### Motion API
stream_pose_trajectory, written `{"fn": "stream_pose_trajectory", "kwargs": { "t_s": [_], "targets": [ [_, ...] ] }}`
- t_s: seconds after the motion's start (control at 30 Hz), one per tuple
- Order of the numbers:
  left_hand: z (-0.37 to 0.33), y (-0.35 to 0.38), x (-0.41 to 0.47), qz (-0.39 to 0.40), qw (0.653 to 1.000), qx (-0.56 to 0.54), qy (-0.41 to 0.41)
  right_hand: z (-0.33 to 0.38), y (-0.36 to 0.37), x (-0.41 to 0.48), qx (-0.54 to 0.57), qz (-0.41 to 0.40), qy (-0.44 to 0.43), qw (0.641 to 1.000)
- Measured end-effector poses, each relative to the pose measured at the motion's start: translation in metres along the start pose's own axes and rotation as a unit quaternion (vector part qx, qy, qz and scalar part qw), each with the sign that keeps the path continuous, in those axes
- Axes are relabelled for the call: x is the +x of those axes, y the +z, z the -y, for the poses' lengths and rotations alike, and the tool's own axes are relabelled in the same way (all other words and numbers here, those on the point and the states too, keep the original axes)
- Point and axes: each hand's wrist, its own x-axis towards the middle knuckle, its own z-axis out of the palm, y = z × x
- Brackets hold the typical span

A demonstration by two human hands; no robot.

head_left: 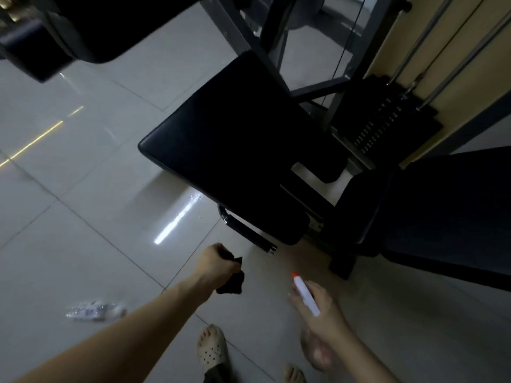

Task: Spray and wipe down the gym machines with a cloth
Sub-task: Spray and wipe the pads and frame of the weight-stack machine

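Note:
A gym machine stands ahead with a wide black padded seat (235,139) tilted toward me and a smaller black pad (265,225) below it. My left hand (218,265) grips a dark crumpled cloth (231,283) low in front of the small pad, not touching it. My right hand (320,316) holds a spray bottle (305,295) with a white head and an orange nozzle tip, its clear body hanging under my palm; the nozzle points toward the machine. Motion blurs the right hand.
The weight stack (387,117) with steel guide rods sits behind the seat at the right. Another black pad (442,217) fills the right edge and a dark bench (69,31) hangs at the top left. A crushed plastic bottle (95,310) lies on the tiled floor. My sandalled foot (211,349) is below.

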Motion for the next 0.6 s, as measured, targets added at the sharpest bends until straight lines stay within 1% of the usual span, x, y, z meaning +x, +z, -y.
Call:
{"fn": "stream_pose_trajectory", "kwargs": {
  "t_s": [0.03,0.13,0.23,0.27,0.37,0.53,0.6],
  "targets": [
    [0.007,0.008,0.011,0.002,1.000,-0.014,-0.006,-0.010,0.006,0.009,0.001,0.000,0.009,1.000],
    [0.026,0.038,0.048,0.004,1.000,-0.010,0.003,-0.045,0.031,0.035,0.007,0.000,0.036,0.999],
    [0.036,0.050,0.064,0.025,0.999,-0.024,-0.001,-0.052,0.046,0.048,0.011,-0.005,0.046,0.999],
    [0.042,0.056,0.070,0.020,0.999,-0.030,-0.001,-0.057,0.052,0.051,0.012,-0.006,0.050,0.999],
    [0.061,0.066,0.084,-0.006,0.998,-0.066,0.005,-0.072,0.064,0.058,0.005,-0.007,0.044,0.999],
    [0.084,0.070,0.094,-0.003,0.992,-0.127,0.010,-0.079,0.073,0.062,-0.032,-0.019,0.035,0.999],
    [0.087,0.069,0.094,-0.015,0.990,-0.141,0.011,-0.075,0.075,0.065,-0.048,-0.004,0.024,0.999]
  ]
}}
